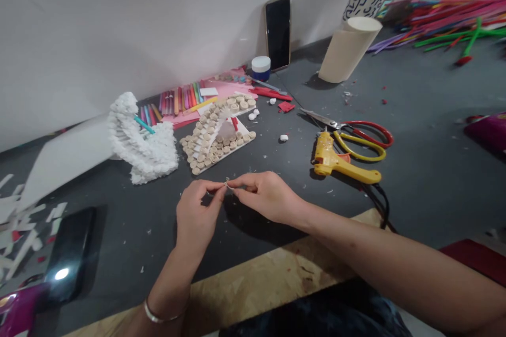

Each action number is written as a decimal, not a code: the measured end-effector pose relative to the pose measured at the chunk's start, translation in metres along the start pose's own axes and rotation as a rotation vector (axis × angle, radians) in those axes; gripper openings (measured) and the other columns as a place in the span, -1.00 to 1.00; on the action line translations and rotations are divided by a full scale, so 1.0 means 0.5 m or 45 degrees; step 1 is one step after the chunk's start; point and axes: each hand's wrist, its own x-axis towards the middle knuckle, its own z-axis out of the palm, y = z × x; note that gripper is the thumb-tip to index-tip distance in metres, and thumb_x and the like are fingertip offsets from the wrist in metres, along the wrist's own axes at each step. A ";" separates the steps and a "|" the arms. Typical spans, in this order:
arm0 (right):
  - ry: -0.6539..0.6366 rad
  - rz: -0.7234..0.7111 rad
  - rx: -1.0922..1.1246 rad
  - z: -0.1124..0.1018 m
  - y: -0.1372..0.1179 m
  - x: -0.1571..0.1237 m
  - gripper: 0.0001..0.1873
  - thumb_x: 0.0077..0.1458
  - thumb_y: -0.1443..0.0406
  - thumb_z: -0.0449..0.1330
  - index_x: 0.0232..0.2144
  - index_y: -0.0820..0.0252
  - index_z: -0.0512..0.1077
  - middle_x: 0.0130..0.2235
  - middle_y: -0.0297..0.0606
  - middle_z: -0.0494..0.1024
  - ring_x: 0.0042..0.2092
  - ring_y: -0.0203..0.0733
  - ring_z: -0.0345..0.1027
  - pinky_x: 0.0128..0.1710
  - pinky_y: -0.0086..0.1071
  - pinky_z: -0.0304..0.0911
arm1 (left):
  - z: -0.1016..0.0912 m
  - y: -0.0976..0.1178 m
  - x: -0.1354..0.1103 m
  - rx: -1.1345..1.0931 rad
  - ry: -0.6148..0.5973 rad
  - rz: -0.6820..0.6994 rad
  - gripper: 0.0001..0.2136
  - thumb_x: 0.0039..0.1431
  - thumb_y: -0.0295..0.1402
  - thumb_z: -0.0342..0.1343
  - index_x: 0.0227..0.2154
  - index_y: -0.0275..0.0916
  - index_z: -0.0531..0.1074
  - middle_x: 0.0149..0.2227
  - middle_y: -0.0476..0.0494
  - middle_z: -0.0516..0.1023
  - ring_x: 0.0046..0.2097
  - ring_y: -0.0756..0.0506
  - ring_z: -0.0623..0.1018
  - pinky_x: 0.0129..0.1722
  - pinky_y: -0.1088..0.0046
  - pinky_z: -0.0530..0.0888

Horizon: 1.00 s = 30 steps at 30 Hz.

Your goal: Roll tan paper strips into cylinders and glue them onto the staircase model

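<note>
My left hand [196, 213] and my right hand [264, 195] meet over the dark grey table [415, 179], fingertips pinched together on a tiny pale scrap [226, 184] held between them. What the scrap is, I cannot make out. Just beyond the hands stands a small craft model covered in beige paper rolls [217, 134]. A white fringed paper swan-like shape [138, 139] sits to its left. A silver bangle circles my left wrist.
A yellow glue gun [340, 160] with a black cord lies right of my hands, with red-handled and yellow-handled scissors [356, 134] behind it. Coloured sticks [182, 100], a small jar [261, 67], a leaning phone [278, 31] and a paper cup [348, 50] line the wall. A second phone [69, 253] lies left.
</note>
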 end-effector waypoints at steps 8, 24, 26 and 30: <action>0.005 -0.035 -0.128 -0.009 -0.003 -0.001 -0.67 0.12 0.29 0.14 -0.08 0.01 0.58 -0.38 -0.39 0.63 -0.41 -0.30 0.40 -0.48 -0.48 0.12 | 0.003 -0.008 -0.003 0.054 0.014 0.107 -0.82 0.24 -0.22 0.11 -0.31 -0.12 0.59 -0.27 -0.06 0.65 -0.20 -0.11 0.57 -0.14 0.33 0.41; 0.128 0.046 -0.029 0.009 -0.009 0.002 -0.81 0.12 0.27 0.16 -0.30 0.10 0.59 -0.43 -0.37 0.61 -0.44 -0.33 0.36 -0.48 -0.49 0.11 | 0.022 0.018 -0.002 0.196 0.139 0.094 -0.81 0.23 -0.27 0.09 -0.33 -0.21 0.56 -0.28 -0.13 0.67 -0.23 -0.14 0.60 -0.18 0.31 0.43; 0.156 0.055 -0.035 0.011 -0.004 0.004 -0.80 0.13 0.25 0.16 -0.28 0.09 0.59 -0.41 -0.36 0.62 -0.41 -0.30 0.39 -0.46 -0.48 0.15 | 0.026 0.019 -0.003 0.166 0.146 0.088 -0.81 0.24 -0.28 0.08 -0.31 -0.23 0.56 -0.26 -0.14 0.66 -0.21 -0.14 0.60 -0.19 0.33 0.44; 0.181 0.040 -0.028 0.014 0.006 0.007 -0.79 0.14 0.23 0.16 -0.25 0.07 0.58 -0.38 -0.35 0.64 -0.36 -0.27 0.44 -0.42 -0.46 0.20 | 0.028 0.018 -0.005 0.149 0.108 0.122 -0.81 0.25 -0.29 0.06 -0.27 -0.23 0.56 -0.23 -0.15 0.66 -0.18 -0.13 0.60 -0.18 0.34 0.45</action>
